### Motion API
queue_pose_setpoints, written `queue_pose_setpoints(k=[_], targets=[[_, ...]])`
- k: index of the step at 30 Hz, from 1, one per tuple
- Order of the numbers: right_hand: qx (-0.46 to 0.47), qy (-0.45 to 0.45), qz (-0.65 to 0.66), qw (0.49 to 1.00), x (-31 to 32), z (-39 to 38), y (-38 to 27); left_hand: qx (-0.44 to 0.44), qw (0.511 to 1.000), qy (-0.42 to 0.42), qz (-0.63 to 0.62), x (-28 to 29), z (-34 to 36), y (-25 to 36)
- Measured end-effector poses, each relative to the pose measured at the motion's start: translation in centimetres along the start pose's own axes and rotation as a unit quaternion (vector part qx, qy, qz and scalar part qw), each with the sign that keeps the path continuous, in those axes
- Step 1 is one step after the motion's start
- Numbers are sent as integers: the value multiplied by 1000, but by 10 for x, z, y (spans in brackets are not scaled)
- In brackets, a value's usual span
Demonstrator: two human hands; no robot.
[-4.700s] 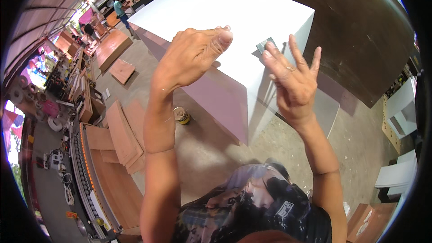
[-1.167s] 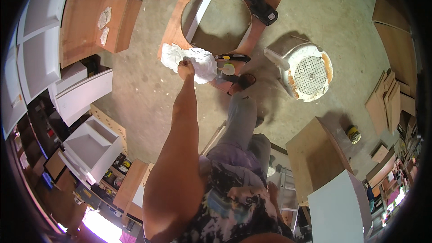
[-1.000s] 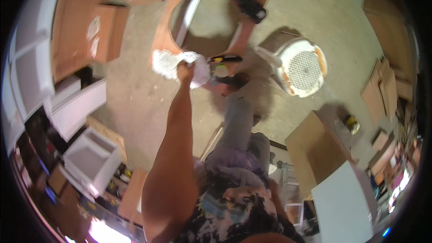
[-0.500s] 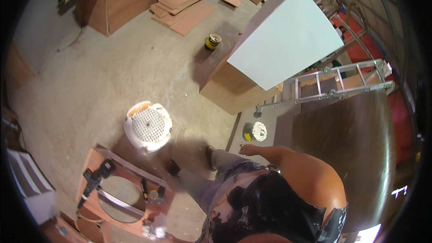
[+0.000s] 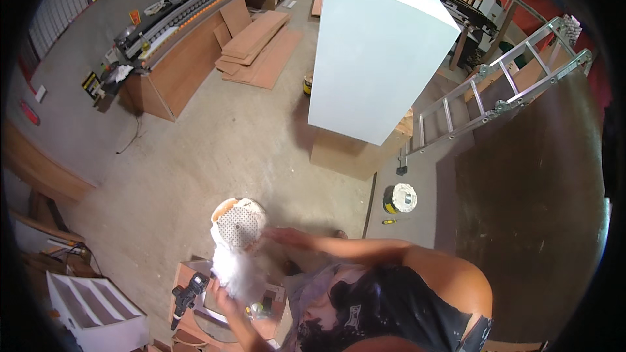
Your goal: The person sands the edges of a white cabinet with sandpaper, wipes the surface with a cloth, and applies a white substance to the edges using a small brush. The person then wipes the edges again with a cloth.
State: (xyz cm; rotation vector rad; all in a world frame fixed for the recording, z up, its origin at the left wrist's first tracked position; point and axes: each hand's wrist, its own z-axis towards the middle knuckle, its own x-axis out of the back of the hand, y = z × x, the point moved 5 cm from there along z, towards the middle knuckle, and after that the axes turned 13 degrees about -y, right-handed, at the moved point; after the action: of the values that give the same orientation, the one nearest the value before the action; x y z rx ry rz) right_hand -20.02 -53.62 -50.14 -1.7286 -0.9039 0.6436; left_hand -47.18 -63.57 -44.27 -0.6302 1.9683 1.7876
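My left hand [image 5: 224, 298] grips a bunched white cloth [image 5: 236, 274], blurred, just ahead of it and overlapping the near side of the round white stool [image 5: 238, 227]. My right hand [image 5: 285, 237] is at the stool's right edge; I can't tell whether its fingers are open or closed. Left of my left hand, a black power tool [image 5: 189, 294] lies on a wooden frame [image 5: 185, 321]. A white-topped tub [image 5: 404, 198] stands well right of my right hand.
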Motion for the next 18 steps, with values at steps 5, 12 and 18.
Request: queue_pose_setpoints(k=[5,12,18], targets=[[241,127,113,956,83,-56,-92,-241,702,-212,636,-253,131,-17],[153,107,380,906,218,-215,-175,-412,693,-357,471,-431,212,-89],[239,236,-249,908,323,-361,-312,-442,836,-216,243,-493,343,-46]])
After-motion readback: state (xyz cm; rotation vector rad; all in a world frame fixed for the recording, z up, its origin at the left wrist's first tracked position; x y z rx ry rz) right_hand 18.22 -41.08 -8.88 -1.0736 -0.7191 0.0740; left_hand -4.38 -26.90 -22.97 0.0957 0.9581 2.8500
